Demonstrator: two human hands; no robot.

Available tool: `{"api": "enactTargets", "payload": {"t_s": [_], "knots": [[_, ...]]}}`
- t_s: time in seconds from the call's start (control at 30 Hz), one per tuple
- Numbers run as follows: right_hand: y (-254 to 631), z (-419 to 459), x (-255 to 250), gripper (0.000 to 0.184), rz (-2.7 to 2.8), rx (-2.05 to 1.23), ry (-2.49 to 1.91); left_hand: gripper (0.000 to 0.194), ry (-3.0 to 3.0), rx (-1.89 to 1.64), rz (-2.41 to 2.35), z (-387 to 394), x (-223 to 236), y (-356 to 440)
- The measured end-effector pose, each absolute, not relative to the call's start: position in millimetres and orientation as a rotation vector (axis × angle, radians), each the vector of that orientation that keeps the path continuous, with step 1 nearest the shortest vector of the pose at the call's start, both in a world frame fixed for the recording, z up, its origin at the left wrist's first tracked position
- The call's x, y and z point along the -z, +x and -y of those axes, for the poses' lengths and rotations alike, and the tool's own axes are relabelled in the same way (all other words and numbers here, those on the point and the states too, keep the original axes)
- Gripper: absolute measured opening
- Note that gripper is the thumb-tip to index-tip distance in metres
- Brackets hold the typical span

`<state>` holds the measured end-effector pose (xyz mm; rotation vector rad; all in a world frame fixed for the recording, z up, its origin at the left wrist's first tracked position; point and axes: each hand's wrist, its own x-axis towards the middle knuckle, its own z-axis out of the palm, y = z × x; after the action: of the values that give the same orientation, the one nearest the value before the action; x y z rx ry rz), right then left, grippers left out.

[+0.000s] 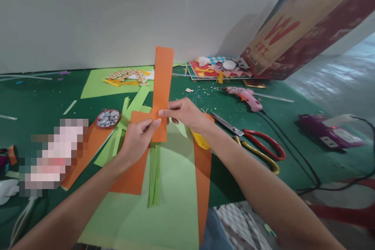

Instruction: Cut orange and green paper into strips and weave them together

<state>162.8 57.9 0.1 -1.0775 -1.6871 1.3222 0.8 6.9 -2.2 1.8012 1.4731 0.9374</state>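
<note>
An orange paper strip (163, 76) stands upright between my two hands, raised above the work surface. My left hand (137, 136) pinches its left edge low down, thumb on the front. From the right, my right hand (186, 114) grips the same strip with thumb in front and fingers partly behind it. Below lie a large light green sheet (175, 179), narrow green strips (154, 175) and more orange paper (131, 179). A yellow object (200, 140) shows partly beneath my right forearm.
Scissors (249, 134) with red and yellow handles lie right, near a pink glue gun (246, 97) and its cord. A purple box (331, 133) sits farther right. Paper bags (293, 35) lean at the back. A round container (108, 118) and woven paper pieces (129, 76) are left.
</note>
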Motion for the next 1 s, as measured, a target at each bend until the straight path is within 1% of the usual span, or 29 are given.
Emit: {"api": "enactTargets", "payload": {"t_s": [0.13, 0.33, 0.57, 0.63, 0.83, 1.0], "knots": [[161.8, -55.9, -0.4, 0.043, 1.664, -1.277, -1.066, 0.044, 1.833, -0.968, -1.457, -7.3, 1.4, 0.3], [166.1, -57.8, -5.0, 0.04, 1.783, -1.372, -1.08, 0.043, 1.849, -0.987, -1.47, -6.8, -0.7, 0.7], [158.6, -54.4, -6.4, 0.047, 1.86, -1.044, -1.129, 0.043, 1.831, -0.998, -1.488, -7.9, -1.1, -0.4], [158.5, -54.1, -7.4, 0.047, 1.886, -1.043, -1.131, 0.043, 1.834, -1.012, -1.495, -7.7, -0.9, -1.0], [161.0, -55.6, -6.4, 0.045, 1.981, -1.204, -1.095, 0.042, 1.837, -1.019, -1.487, -8.0, 0.5, -1.3], [156.3, -52.9, -4.0, 0.045, 1.924, -1.03, -1.096, 0.042, 1.799, -1.038, -1.472, -8.8, -1.1, -0.6]]}}
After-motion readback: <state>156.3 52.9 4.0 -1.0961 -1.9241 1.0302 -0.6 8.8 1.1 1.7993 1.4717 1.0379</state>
